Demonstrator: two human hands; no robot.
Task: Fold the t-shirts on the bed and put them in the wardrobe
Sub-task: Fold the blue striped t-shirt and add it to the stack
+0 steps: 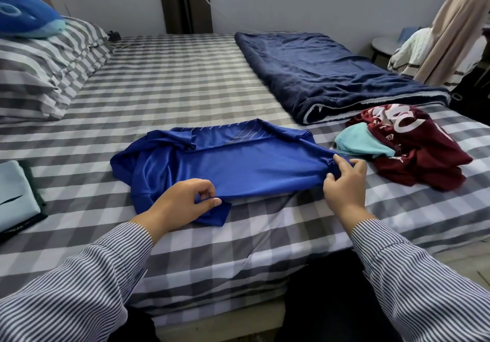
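A shiny blue t-shirt (238,164) lies partly folded across the grey checked bed (172,90). My left hand (183,201) pinches its near edge by a small flap of fabric. At the shirt's right end my right hand (344,182) grips the bunched cloth. To the right lies a crumpled maroon t-shirt (419,153) with white print, and a light turquoise t-shirt (363,143) rests against it. At the left edge sits a folded pale blue garment (16,198) on something dark. The wardrobe is out of view.
A folded navy blanket (331,74) takes up the far right of the bed. Striped pillows (39,68) and a blue plush toy (29,15) sit at the head, far left. Clothes hang over a stand (456,37) beyond the bed's right side.
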